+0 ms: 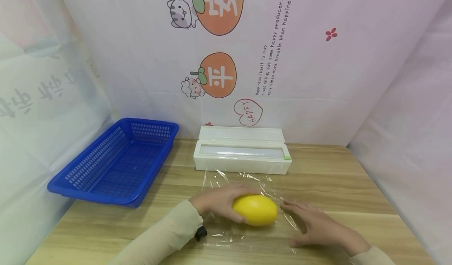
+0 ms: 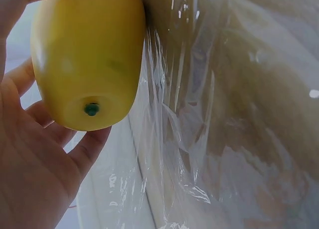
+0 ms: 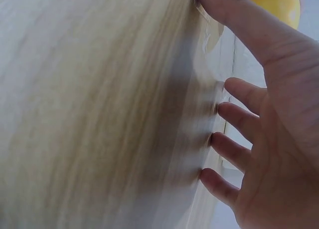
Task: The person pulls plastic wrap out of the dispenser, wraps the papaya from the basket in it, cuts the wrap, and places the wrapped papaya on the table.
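A smooth yellow oval fruit (image 1: pixel 257 211), possibly a mango, lies over a sheet of clear plastic wrap (image 1: pixel 231 233) on the wooden table. My left hand (image 1: pixel 220 202) grips its left end, thumb on the near side and fingers round the far side. In the left wrist view, the fruit (image 2: pixel 89 54) shows a small green stem spot on its end. To the right of the fruit, apart from it, my right hand (image 1: pixel 318 225) rests with spread fingers by the wrap's right edge. Its fingertips (image 3: pixel 219 181) touch down at the tabletop in the right wrist view.
Behind the wrap stands a white wrap dispenser box (image 1: pixel 243 167) with its lid raised, a roll inside and a green slider at its right end. A blue plastic basket (image 1: pixel 90 197) sits at the left. Printed white cloth (image 1: pixel 303 112) encloses the wooden table (image 1: pixel 353 186).
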Action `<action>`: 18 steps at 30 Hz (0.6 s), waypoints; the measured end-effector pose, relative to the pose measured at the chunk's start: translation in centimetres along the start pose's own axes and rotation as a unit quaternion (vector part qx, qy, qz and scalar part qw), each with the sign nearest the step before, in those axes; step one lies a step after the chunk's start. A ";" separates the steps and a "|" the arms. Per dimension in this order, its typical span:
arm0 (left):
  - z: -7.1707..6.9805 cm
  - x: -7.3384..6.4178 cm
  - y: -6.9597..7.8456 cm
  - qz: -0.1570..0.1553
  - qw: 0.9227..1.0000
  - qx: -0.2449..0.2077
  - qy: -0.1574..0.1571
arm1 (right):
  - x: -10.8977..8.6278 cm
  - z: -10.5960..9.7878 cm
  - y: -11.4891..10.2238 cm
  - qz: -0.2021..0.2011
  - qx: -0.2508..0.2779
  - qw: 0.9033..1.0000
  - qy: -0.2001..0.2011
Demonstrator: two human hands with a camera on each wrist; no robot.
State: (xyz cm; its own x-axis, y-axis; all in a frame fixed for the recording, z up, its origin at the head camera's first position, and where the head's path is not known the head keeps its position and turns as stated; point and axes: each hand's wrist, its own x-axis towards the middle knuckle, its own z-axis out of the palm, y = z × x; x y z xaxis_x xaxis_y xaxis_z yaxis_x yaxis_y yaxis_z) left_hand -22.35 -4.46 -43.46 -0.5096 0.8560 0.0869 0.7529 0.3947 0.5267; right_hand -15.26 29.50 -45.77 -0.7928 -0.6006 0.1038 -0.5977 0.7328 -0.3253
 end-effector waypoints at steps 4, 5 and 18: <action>0.2 0.0 -0.2 -0.001 1.000 -0.006 0.006 | 0.1 0.1 0.0 -0.008 0.005 1.000 0.012; 0.1 0.0 -0.2 0.000 1.000 -0.009 0.008 | 0.1 0.1 0.0 -0.008 0.007 1.000 0.016; -0.1 -0.1 -0.4 -0.006 1.000 -0.010 0.012 | 0.2 -0.8 -0.7 -0.003 0.055 0.998 0.021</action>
State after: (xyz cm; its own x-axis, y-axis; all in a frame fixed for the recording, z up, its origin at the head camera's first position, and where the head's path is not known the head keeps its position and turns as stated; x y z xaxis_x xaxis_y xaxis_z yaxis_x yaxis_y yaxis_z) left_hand -22.62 -4.76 -43.54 -0.5290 0.8426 0.1010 0.7381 0.3981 0.5447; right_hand -15.08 29.19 -44.74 -0.7949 -0.5894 0.1436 -0.5872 0.6880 -0.4264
